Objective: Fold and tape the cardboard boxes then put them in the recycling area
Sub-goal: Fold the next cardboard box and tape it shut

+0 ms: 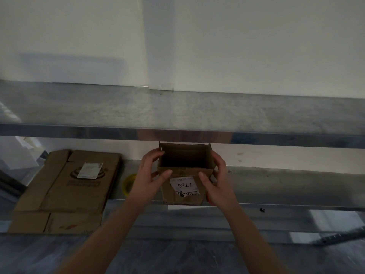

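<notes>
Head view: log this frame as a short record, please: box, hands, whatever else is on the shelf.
box: small, open on top, white label facing the camera
left hand: grips box's left side
right hand: grips box's right side
flattened cardboard: lies on shelf, left of box
tape roll: yellow, between flattened cardboard and box

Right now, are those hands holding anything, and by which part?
The left hand and right hand grip the small open cardboard box by its opposite side walls, thumbs on its labelled front.
</notes>
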`<action>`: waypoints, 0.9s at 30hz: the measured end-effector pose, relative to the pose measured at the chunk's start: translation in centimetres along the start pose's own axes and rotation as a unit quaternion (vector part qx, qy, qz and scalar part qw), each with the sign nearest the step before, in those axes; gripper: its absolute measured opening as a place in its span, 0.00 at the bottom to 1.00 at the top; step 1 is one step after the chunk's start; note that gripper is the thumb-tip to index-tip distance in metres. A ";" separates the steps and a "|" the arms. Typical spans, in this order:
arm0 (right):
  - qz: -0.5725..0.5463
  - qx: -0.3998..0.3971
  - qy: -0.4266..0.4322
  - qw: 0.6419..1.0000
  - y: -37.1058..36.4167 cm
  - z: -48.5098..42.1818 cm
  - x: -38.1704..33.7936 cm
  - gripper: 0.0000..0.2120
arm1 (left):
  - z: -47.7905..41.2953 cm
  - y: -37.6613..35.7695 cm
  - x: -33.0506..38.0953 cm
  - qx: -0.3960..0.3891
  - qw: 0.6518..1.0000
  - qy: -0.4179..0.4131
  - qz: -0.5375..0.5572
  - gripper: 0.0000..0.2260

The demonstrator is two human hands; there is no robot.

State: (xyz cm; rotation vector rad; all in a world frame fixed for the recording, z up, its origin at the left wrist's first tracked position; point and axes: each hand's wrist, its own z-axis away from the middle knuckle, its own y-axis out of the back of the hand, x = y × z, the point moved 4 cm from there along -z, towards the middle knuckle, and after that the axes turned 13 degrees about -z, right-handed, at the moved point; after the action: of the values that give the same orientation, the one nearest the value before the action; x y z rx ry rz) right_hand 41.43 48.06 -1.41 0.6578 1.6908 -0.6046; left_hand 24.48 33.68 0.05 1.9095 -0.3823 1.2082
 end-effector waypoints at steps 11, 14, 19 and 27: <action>0.069 -0.034 -0.015 0.997 0.9 -1.5 -0.5 0.24 | -5.1 2.2 1.9 -0.096 0.981 0.030 -0.167 0.19; 0.075 -0.041 -0.013 0.996 0.9 -1.4 -0.7 0.22 | -5.7 2.1 2.0 -0.137 0.978 0.072 -0.140 0.22; 0.040 -0.051 -0.022 0.998 1.1 -1.1 -1.2 0.30 | -4.1 2.3 0.9 -0.195 0.974 0.100 0.064 0.24; 0.086 -0.040 -0.050 0.994 0.9 -0.9 -0.7 0.27 | -1.9 0.8 -1.5 -0.231 0.972 0.039 0.015 0.46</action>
State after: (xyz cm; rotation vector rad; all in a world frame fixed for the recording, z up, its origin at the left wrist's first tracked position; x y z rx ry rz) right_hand 41.51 49.23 -0.59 0.6964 1.5395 -0.4376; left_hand 22.15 34.42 -0.46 1.4568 -0.5951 1.0954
